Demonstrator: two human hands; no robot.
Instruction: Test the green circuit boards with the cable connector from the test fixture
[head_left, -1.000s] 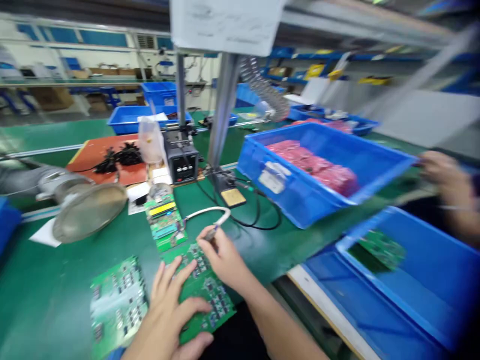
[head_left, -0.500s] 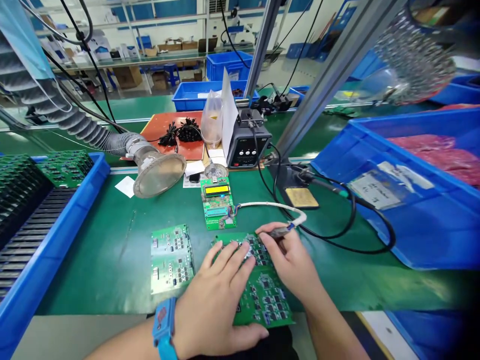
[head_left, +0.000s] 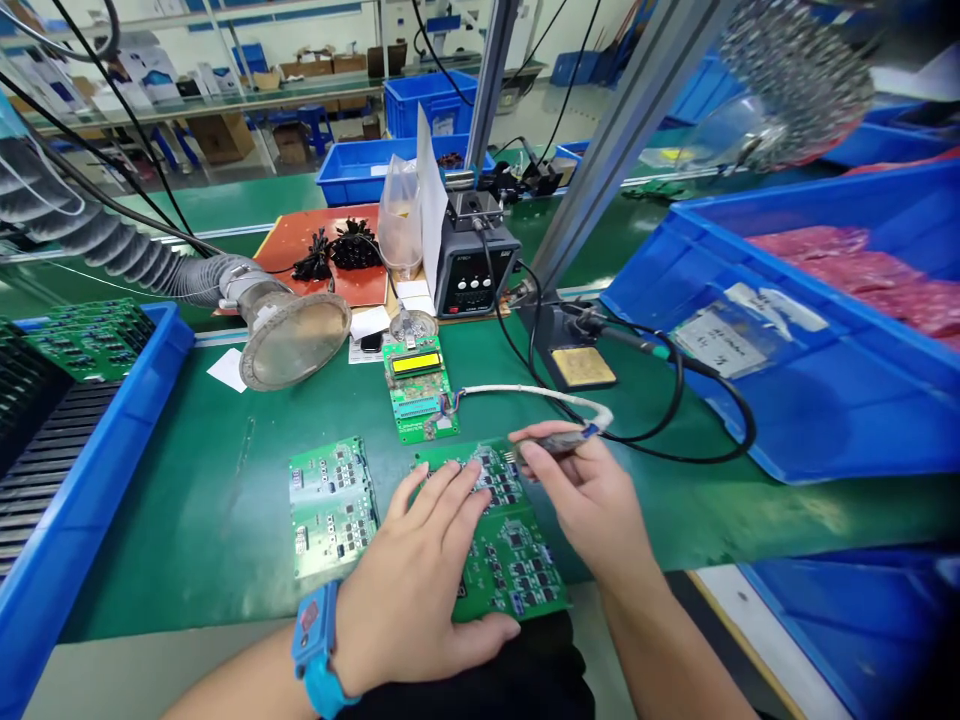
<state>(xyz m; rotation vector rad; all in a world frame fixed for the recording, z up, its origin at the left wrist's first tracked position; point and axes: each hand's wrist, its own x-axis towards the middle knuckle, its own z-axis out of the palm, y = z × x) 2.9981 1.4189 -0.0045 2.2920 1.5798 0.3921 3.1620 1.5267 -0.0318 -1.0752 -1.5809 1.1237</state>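
Note:
My left hand (head_left: 424, 560), with a blue strap on its wrist, lies spread over the left part of a green circuit board (head_left: 517, 565) at the bench's front edge. Between thumb and fingers, my right hand (head_left: 581, 490) pinches a grey pin probe (head_left: 555, 443) at the board's upper right. Several thin metal pins point left from the probe's end, close to the chips; contact I cannot tell. A white cable (head_left: 540, 392) joins the probe to a programmer board (head_left: 420, 390) with a lit yellow display. To the left lies another circuit board (head_left: 334, 510).
A fume extractor hood (head_left: 296, 340) hangs at the left above the bench, near a blue bin of boards (head_left: 139, 400). A soldering station (head_left: 476, 265) and iron stand (head_left: 577, 365) are behind. On the right is a blue bin (head_left: 675, 300) with pink bags; black cables (head_left: 697, 455) loop beside it.
The view has shifted, so most things sit further left and higher. My right hand has drawn the probe slightly, and its pins now show. My left hand stays on the board.

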